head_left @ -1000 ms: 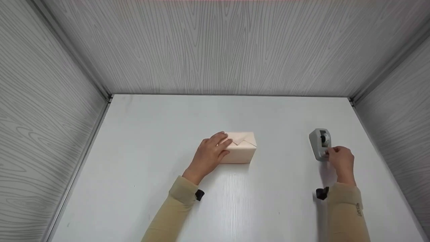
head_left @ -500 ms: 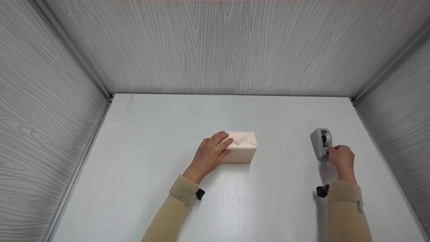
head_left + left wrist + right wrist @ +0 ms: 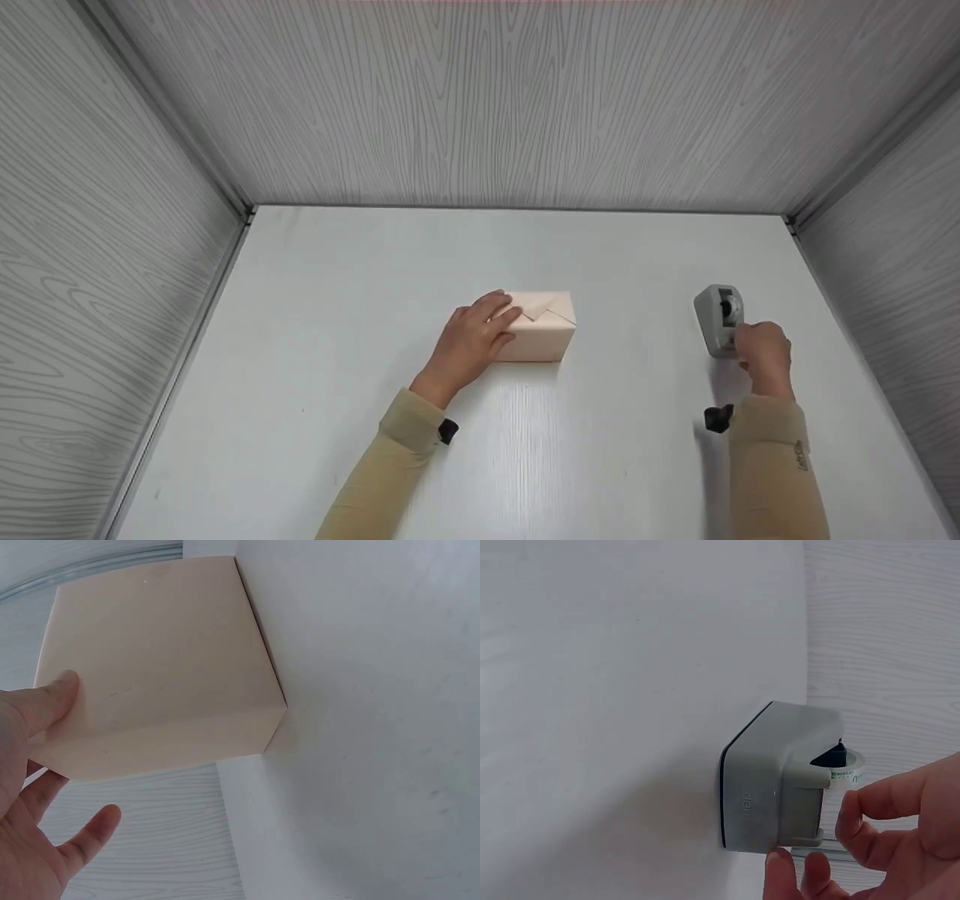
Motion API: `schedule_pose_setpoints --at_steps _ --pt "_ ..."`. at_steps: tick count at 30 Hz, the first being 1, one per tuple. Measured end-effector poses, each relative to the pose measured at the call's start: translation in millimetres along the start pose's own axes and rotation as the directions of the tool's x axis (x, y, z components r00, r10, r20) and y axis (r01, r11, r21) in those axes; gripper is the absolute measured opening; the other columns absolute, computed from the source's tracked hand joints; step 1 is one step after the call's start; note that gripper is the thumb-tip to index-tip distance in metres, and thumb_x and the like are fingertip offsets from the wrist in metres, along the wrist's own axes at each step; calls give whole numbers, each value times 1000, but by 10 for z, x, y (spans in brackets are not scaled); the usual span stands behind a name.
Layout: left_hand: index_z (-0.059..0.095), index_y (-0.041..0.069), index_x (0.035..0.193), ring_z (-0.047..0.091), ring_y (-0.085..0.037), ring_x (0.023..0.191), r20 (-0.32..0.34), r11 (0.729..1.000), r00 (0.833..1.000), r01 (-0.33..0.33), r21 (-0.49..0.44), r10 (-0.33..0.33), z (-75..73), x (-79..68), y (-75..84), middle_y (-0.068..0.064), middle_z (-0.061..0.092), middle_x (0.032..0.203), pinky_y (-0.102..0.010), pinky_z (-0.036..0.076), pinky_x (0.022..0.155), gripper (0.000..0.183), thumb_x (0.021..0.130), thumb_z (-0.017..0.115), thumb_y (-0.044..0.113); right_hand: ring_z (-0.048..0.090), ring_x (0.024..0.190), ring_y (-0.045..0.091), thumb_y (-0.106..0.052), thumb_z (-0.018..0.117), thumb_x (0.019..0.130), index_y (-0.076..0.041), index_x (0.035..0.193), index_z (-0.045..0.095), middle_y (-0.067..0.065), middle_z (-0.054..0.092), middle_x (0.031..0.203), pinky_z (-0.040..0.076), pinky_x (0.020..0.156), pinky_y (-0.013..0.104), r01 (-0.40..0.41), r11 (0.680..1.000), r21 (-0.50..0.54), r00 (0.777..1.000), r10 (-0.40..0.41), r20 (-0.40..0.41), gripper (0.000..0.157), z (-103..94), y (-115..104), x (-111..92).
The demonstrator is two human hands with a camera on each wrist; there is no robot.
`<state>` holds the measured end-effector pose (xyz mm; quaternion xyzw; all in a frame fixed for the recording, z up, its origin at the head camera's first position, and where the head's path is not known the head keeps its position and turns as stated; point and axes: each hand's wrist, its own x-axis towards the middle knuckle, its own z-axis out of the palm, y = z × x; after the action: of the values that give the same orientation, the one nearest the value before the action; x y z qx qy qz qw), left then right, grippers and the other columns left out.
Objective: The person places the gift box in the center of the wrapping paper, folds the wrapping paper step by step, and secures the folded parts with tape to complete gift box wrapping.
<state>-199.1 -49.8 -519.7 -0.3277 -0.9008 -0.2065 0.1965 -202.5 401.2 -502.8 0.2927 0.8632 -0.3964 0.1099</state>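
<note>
A pale peach paper-wrapped box (image 3: pixel 534 346) lies on the table, a folded pointed flap showing on its top. My left hand (image 3: pixel 463 343) grips its left end, with the thumb (image 3: pixel 61 694) on the near face and fingers over the top. To the right stands a grey tape dispenser (image 3: pixel 708 321). My right hand (image 3: pixel 763 351) is at its near, cutter end. In the right wrist view, thumb and forefinger pinch together just above the cutter, close to the tape roll (image 3: pixel 849 772); the clear strip between them hardly shows. Other fingertips (image 3: pixel 780 870) are right at the dispenser's side.
The white table (image 3: pixel 360 262) is bounded by grey wood-grain panels at the back (image 3: pixel 480 112), left (image 3: pixel 97 262) and right (image 3: pixel 900 225). A wide stretch of tabletop separates box and dispenser. Black wrist cameras sit at both cuffs.
My right hand has rolled over at the dispenser, so its fingertips are now hidden under the knuckles in the head view. The left hand and box stay as they were.
</note>
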Motion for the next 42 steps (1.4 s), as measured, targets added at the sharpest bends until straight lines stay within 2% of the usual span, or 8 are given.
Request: schedule_pose_setpoints --at_steps 3,11,17,23,28,33,36,42 --pt "64 15 128 46 -21 131 -1 1000 1000 2 -5 -2 -2 6 2 -6 54 134 -47 49 87 36 95 66 27 59 99 31 -23 30 101 20 143 24 31 45 126 57 76 35 -36 990 135 999 33 26 60 -3 22 25" --pt "65 16 128 47 -22 130 -13 1000 1000 -5 -8 5 6 10 -2 -6 55 133 -46 49 86 35 95 67 26 65 79 18 -20 42 100 19 145 21 25 47 120 57 78 37 -91 915 394 996 77 52 63 -16 67 18" --pt "65 16 128 46 -22 131 -14 1000 1000 -8 -10 7 6 12 -3 -6 54 134 -46 49 88 36 94 67 27 66 83 19 -17 48 98 17 147 17 25 44 128 56 81 38 -105 869 483 994 87 58 67 -9 146 -8" --pt "65 15 129 45 -22 132 -7 1000 1000 5 -17 -5 3 3 6 -6 54 134 -46 48 89 36 94 67 26 68 90 19 -20 51 100 11 150 15 22 44 128 53 89 36 -127 826 548 990 68 127 69 -2 265 -22" --pt "65 16 128 46 -21 132 -8 1000 1000 3 -5 -3 12 -3 11 -6 54 134 -46 48 89 36 94 68 25 68 92 18 -20 52 100 10 151 14 20 48 123 51 92 35 -130 811 571 986 42 164 70 -4 340 -17" --pt "65 16 129 46 -21 131 -8 1000 1000 5 0 -5 20 -5 9 -5 54 134 -45 49 88 36 94 68 26 69 92 17 -19 56 99 10 151 14 23 44 129 51 92 35 -132 793 595 984 32 175 73 -5 393 -18" --pt "64 16 129 46 -21 131 -8 1000 1000 9 4 -9 22 -2 4 -5 54 134 -45 49 88 36 94 67 26 68 94 17 -18 58 98 9 147 23 24 39 134 50 93 36 -122 780 613 984 14 178 66 -4 422 -27" --pt "65 16 128 46 -21 131 -8 1000 1000 12 -13 -12 15 6 10 -5 54 134 -46 49 88 36 94 67 27 68 94 16 -14 56 98 2 121 43 23 41 132 51 92 37 -108 769 630 985 -4 173 31 4 464 -54"
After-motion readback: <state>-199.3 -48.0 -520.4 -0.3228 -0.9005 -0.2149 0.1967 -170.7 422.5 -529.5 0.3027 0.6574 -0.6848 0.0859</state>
